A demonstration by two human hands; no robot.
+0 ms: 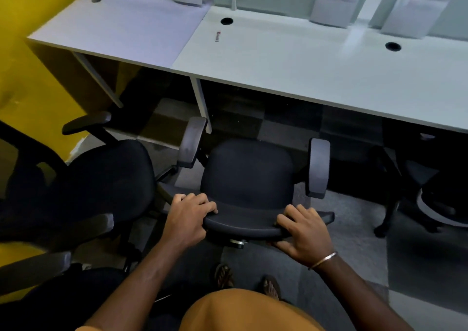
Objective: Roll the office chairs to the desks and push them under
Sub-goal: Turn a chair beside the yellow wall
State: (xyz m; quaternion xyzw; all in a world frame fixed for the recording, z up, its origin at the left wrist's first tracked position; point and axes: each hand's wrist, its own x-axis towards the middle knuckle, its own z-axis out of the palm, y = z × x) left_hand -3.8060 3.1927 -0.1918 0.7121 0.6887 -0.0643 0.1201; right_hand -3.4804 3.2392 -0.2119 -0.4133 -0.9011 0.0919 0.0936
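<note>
A black office chair (pixel 249 176) with grey armrests stands in front of the white desk (pixel 291 72), its seat facing the desk's open knee space. My left hand (pixel 188 219) grips the left end of the chair's back edge, fingers curled over the top. My right hand (pixel 302 232) grips the right end of that edge, thumb underneath. A second black chair (pixel 101 178) sits close on the left, turned sideways, in front of the left desk (pixel 119 29).
A yellow wall (pixel 27 52) bounds the left side. A desk leg (pixel 202 105) stands just ahead of the held chair's left armrest. A third chair (pixel 430 191) is tucked partly under the desk at right. A small red-and-white item (pixel 217 36) lies on the desk.
</note>
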